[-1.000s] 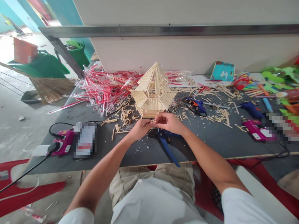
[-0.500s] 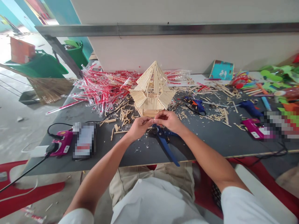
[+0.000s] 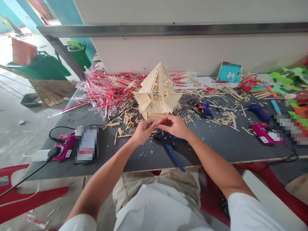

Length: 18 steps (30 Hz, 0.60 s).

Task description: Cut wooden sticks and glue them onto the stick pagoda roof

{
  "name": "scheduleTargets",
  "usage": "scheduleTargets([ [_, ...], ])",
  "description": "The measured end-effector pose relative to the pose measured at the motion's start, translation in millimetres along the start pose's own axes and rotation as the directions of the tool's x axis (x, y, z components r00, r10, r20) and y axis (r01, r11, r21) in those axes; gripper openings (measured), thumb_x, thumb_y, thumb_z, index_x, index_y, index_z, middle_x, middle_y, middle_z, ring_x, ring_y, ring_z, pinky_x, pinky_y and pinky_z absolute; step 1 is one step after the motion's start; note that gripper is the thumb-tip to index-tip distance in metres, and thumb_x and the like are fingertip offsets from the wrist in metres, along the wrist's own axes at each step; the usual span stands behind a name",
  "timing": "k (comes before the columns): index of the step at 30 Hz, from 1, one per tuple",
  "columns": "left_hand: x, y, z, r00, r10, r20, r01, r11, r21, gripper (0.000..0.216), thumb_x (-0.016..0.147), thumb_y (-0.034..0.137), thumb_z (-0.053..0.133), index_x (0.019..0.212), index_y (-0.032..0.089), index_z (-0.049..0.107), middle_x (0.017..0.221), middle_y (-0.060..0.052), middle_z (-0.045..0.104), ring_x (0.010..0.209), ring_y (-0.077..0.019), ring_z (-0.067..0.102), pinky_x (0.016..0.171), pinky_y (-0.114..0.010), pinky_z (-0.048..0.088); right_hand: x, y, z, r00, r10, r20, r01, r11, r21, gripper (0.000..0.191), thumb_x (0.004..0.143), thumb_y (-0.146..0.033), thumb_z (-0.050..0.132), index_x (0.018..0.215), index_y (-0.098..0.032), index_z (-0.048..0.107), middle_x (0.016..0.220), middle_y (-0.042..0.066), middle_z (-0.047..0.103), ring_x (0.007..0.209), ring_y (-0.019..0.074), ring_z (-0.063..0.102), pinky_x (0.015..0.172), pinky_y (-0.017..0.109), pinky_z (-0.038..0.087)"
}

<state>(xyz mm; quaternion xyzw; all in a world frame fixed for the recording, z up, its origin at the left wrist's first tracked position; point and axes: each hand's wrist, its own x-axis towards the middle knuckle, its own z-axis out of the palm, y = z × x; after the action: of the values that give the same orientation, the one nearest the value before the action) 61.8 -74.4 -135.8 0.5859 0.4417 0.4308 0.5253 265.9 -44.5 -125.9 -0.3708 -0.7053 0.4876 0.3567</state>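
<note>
Just in front of a small house model (image 3: 158,106) built of thin wooden sticks, both hands meet fingertip to fingertip. My left hand (image 3: 146,130) is closed in a pinch, its thumb and fingers pressed together. Opposite it, my right hand (image 3: 174,126) pinches too, with its fingers curled. Whatever lies between the fingertips is too small to make out. Under the hands, a blue-handled cutter (image 3: 172,150) rests on the dark table (image 3: 211,147), its handles pointing toward me and to the right.
Red-and-clear plastic wrappers (image 3: 106,89) are heaped behind on the left. Short stick pieces (image 3: 128,118) lie scattered around the model. A blue glue gun (image 3: 204,107) sits on the right, another glue gun (image 3: 260,112) farther right. Near the left edge are a phone (image 3: 87,144) and a magenta power strip (image 3: 64,147).
Both hands stay at nearly the same spot, with only a slight shift of the fingers. The model and the cutter have not moved.
</note>
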Motion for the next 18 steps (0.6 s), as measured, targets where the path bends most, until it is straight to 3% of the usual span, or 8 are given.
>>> scheduleTargets([
  [4, -0.3, -0.2, 0.4, 1.0, -0.008, 0.0, 0.008, 0.997, -0.081, 0.051, 0.09, 0.064, 0.068, 0.084, 0.013, 0.068, 0.054, 0.007, 0.039, 0.05, -0.0059, 0.028, 0.047, -0.022, 0.024, -3.5, -0.8, 1.0, 0.977, -0.215, 0.014, 0.211, 0.944, -0.252, 0.027, 0.087, -0.04, 0.082, 0.102, -0.022, 0.068, 0.085, 0.001, 0.075, 0.074, 0.0157, 0.072, 0.072, 0.028, 0.058],
  [8, -0.9, -0.6, -0.8, 0.999, -0.009, 0.04, 0.015, 0.988, -0.154, 0.049, 0.09, 0.063, 0.069, 0.085, 0.014, 0.066, 0.055, 0.008, 0.036, 0.048, -0.0052, 0.027, 0.046, -0.021, 0.021, -6.4, 2.4, 2.9, 0.886, -0.464, 0.006, 0.401, 0.759, -0.513, 0.016, 0.095, -0.037, 0.074, 0.101, -0.025, 0.067, 0.087, -0.001, 0.076, 0.068, 0.0131, 0.071, 0.068, 0.026, 0.057],
  [13, -1.9, 1.6, -0.4, 0.997, 0.003, 0.075, 0.014, 0.973, -0.228, 0.046, 0.092, 0.059, 0.07, 0.091, 0.013, 0.068, 0.054, 0.008, 0.035, 0.047, -0.005, 0.027, 0.045, -0.021, 0.022, -8.9, 0.5, 3.9, 0.862, -0.502, -0.068, 0.389, 0.741, -0.547, 0.036, 0.091, -0.038, 0.078, 0.122, -0.028, 0.062, 0.093, -0.002, 0.077, 0.058, 0.0101, 0.067, 0.064, 0.025, 0.058],
  [18, -2.3, 2.0, 0.1, 0.996, -0.006, 0.088, 0.028, 0.967, -0.252, 0.046, 0.091, 0.058, 0.071, 0.092, 0.012, 0.069, 0.055, 0.008, 0.037, 0.047, -0.0049, 0.029, 0.045, -0.021, 0.023, -7.6, -3.8, 1.9, 0.83, -0.557, 0.004, 0.479, 0.709, -0.517, 0.031, 0.092, -0.032, 0.079, 0.118, -0.026, 0.063, 0.097, -0.001, 0.073, 0.06, 0.0071, 0.066, 0.066, 0.022, 0.057],
])
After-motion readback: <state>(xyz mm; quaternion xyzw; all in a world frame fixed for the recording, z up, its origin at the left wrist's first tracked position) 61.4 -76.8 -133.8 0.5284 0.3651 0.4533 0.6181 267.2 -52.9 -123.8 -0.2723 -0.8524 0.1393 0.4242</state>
